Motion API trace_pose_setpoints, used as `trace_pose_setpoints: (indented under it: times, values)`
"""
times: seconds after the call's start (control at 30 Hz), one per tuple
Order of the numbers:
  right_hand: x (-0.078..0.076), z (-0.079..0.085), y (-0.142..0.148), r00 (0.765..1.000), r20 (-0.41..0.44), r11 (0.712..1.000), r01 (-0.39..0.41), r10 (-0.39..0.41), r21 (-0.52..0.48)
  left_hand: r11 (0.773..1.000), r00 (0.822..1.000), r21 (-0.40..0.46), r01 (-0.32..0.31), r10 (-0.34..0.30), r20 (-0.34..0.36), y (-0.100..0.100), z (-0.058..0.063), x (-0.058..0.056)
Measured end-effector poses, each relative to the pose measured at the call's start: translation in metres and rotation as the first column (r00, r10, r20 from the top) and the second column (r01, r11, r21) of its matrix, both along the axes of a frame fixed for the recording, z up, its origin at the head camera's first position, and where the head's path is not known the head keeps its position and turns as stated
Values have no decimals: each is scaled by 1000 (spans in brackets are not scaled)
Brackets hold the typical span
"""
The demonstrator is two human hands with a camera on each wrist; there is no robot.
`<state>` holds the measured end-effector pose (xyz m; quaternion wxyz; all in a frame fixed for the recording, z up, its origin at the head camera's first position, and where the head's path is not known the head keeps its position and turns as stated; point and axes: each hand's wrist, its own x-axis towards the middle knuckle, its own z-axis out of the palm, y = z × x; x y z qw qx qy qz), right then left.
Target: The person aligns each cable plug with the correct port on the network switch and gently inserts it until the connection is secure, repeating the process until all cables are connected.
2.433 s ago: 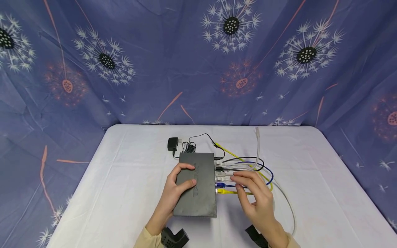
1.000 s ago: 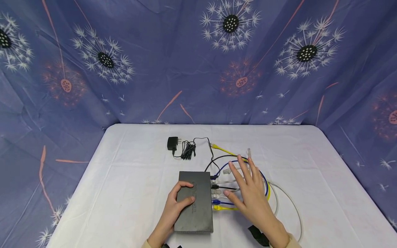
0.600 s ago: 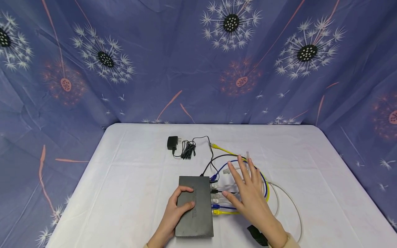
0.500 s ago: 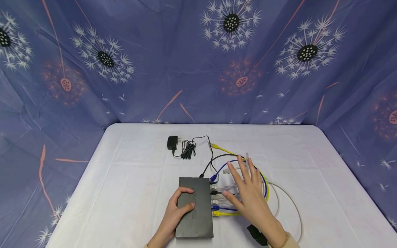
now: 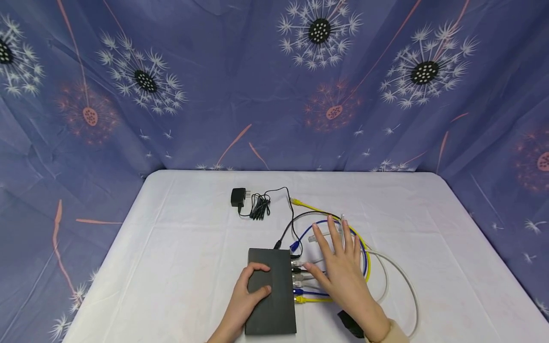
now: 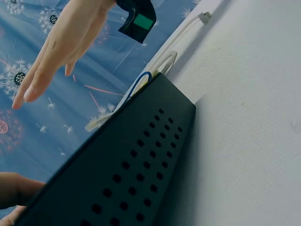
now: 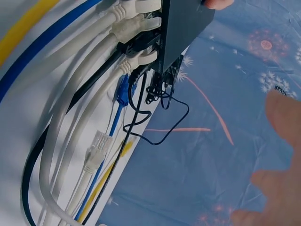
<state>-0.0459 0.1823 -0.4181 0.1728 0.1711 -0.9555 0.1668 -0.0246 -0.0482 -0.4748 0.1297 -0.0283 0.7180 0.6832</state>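
Observation:
A flat black network switch [image 5: 279, 307] lies on the white table, its port side turned right. My left hand [image 5: 245, 300] grips its left side, thumb and index finger bent over the top; the other fingers are hidden. Plugged into the ports are a yellow cable [image 5: 317, 300], a blue cable [image 5: 315, 293], a black cable [image 5: 297, 270] and several white cables [image 7: 96, 30]. My right hand [image 5: 346, 278] hovers over these cables, fingers straight and spread, holding nothing. In the left wrist view the switch's vented side [image 6: 141, 160] faces the camera.
Behind the switch lie a black power adapter [image 5: 238, 197] and its bundled cord [image 5: 259, 207]. Loose ends include a blue plug [image 5: 294, 246], a black plug [image 5: 278, 245], a yellow plug [image 5: 296, 202] and a clear-tipped white plug [image 7: 99, 146]. A patterned blue curtain [image 5: 240, 85] hangs behind.
The switch, with my left hand on it, has slid towards me, drawing its cables along. My right hand has gone from bent fingers near the plugs to spread fingers above the cables.

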Motion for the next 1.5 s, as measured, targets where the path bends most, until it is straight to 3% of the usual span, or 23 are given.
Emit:
trace_pose_setpoints:
  times: [0.13,0.3,0.47,0.77,1.03,1.3,1.5]
  values:
    - [0,-3,-1,1000,-17,1000,17,-17,-1,1000,1000,-23,-19,19,-5,2,2,2]
    - [0,-5,-2,999,-21,999,35,-35,-4,995,997,-95,-29,22,-68,4,5,6]
    - [-2,-7,-3,999,-10,999,48,-48,6,982,993,-190,-4,-19,-120,5,8,9]
    - [-10,-8,-3,998,-13,998,54,-54,18,959,991,-282,34,-69,-113,6,20,15]
    - [-15,-8,-4,998,3,998,61,-61,27,941,986,-331,72,-117,-116,6,27,20]
    - [-19,-6,-5,997,31,997,69,-69,21,946,989,-311,91,-123,-84,5,31,19]
    - [-20,-5,-6,997,28,998,65,-65,16,948,983,-312,68,-116,-140,6,37,18]
